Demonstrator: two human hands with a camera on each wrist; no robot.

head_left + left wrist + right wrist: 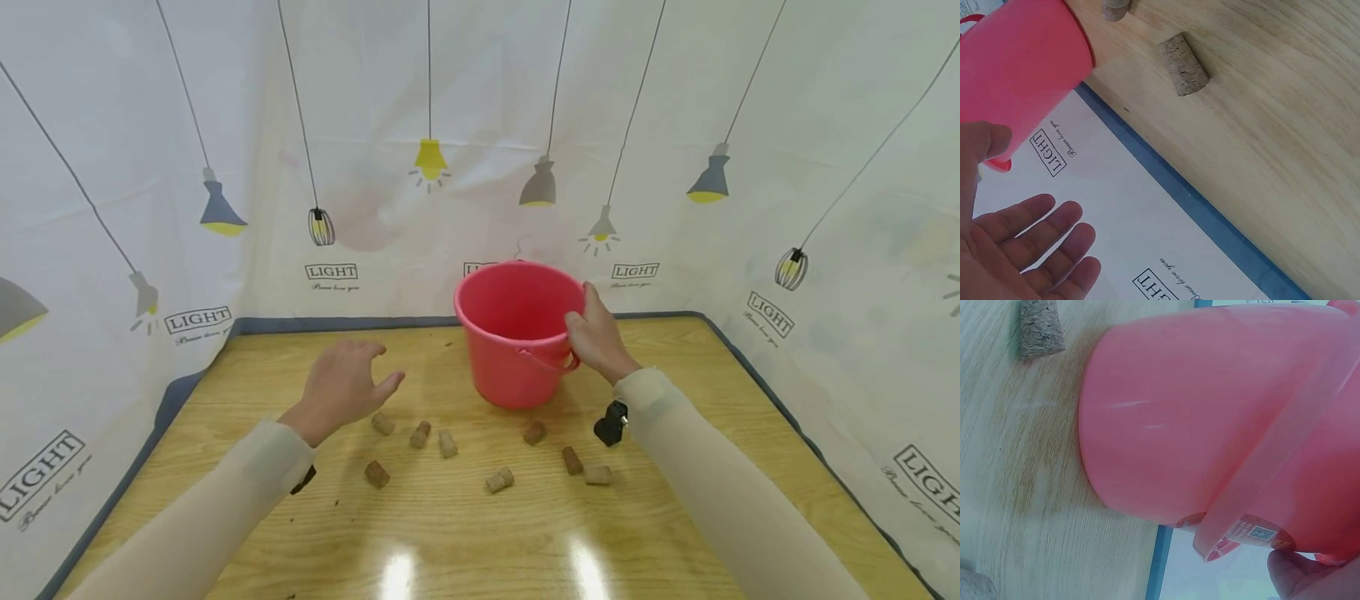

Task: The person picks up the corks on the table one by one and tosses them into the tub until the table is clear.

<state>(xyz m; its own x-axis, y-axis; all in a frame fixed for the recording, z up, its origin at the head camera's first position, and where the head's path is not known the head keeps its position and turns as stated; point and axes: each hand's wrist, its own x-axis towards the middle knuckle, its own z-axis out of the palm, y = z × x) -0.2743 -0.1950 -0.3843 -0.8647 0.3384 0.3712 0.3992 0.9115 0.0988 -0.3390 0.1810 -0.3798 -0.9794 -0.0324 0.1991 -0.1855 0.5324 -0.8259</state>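
Note:
A pink bucket (517, 375) is at the back of the wooden table, its handle hanging down the front side. My right hand (598, 335) grips its rim on the right, thumb over the edge; in the right wrist view only part of that hand (1310, 575) shows. My left hand (341, 387) is held left of the bucket with nothing in it, thumb apart from the fingers, as the left wrist view also shows. Several corks lie loose on the table, among them a pale cork (382, 423) near the left hand and a brown cork (535, 432) in front of the bucket.
More corks are scattered nearer me, such as a dark cork (377, 474) at left and a pale cork (597, 475) at right. A white curtain (390, 225) printed with lamps surrounds the table (465, 542) at the back and sides. A black device (611, 423) is at my right wrist.

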